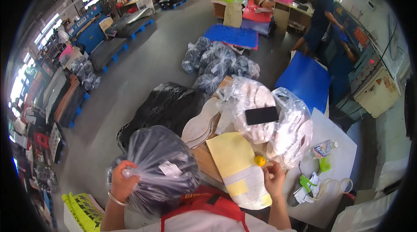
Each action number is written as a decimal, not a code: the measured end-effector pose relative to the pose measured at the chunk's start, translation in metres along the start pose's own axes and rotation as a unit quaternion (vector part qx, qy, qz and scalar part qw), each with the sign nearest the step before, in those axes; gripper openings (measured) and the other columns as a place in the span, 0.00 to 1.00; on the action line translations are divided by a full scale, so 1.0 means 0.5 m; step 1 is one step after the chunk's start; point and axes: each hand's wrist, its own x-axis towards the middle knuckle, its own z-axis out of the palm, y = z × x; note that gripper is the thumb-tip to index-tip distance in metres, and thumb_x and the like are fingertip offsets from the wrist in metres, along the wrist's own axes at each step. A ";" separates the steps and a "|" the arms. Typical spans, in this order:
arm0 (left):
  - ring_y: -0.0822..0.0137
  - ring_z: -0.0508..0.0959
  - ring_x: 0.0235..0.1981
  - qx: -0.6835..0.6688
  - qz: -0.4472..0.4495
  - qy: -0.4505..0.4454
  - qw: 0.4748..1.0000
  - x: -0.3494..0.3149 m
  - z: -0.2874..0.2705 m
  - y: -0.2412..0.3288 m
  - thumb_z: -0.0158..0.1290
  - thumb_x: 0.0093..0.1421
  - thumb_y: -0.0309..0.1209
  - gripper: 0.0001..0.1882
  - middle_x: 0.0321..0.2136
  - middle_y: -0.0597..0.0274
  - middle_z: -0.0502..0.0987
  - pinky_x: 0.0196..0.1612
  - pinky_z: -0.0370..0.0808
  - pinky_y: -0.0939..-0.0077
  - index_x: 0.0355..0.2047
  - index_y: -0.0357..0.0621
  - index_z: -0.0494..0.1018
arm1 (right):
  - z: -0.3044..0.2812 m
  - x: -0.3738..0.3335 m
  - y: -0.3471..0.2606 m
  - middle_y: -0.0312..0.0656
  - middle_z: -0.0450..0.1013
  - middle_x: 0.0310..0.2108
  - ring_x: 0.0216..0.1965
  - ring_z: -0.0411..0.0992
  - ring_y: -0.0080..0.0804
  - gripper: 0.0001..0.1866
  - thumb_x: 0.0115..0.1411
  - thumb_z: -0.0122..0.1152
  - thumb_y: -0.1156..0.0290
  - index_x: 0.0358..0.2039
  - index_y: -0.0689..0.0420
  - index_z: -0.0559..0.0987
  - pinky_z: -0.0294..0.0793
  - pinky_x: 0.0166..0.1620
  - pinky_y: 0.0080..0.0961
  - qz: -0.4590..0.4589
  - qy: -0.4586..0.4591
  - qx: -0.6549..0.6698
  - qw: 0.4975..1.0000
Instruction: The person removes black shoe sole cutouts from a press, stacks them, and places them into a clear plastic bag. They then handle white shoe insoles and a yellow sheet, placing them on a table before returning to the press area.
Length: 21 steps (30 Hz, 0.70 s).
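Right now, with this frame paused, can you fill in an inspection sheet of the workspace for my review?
Surface: pale grey tabletop at right; brown board partly under paperwork.
Job's things: clear plastic bag with dark contents; yellow paper; white printed form; small yellow round object.
Clutter: black smartphone on bagged pale pieces; plastic bottle; green trigger tool.
Hands: left hand grips the bag's gathered neck; right hand beside the round object, grip unclear.
Cables: pale coiled hose near the trigger tool; other wiring hard to trace.
Surroundings: co-worker at a machine; blue sheets nearby.
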 end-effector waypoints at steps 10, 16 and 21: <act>0.78 0.68 0.24 -0.026 -0.142 0.083 0.986 0.286 -0.153 -0.371 0.54 0.46 0.22 0.07 0.22 0.70 0.70 0.28 0.65 0.82 0.27 0.41 0.70 | 0.428 0.220 -0.135 0.49 0.73 0.34 0.38 0.71 0.47 0.19 0.48 0.66 0.77 0.42 0.60 0.74 0.73 0.41 0.38 -0.053 -0.137 -0.104 0.984; 0.76 0.70 0.24 0.020 -0.127 0.041 0.991 0.468 -0.114 -0.489 0.54 0.47 0.22 0.06 0.21 0.67 0.71 0.29 0.68 0.78 0.27 0.41 0.70 | 0.671 0.308 -0.150 0.52 0.67 0.49 0.52 0.65 0.55 0.26 0.43 0.72 0.69 0.43 0.58 0.74 0.69 0.52 0.43 -0.151 -0.167 -0.183 0.957; 0.71 0.74 0.24 0.046 -0.058 -0.041 0.996 0.680 -0.035 -0.463 0.55 0.47 0.23 0.06 0.21 0.61 0.74 0.30 0.71 0.74 0.27 0.41 0.71 | 0.648 0.204 -0.129 0.51 0.68 0.47 0.49 0.67 0.53 0.24 0.43 0.69 0.77 0.43 0.59 0.74 0.69 0.51 0.42 -0.034 -0.055 -0.168 0.984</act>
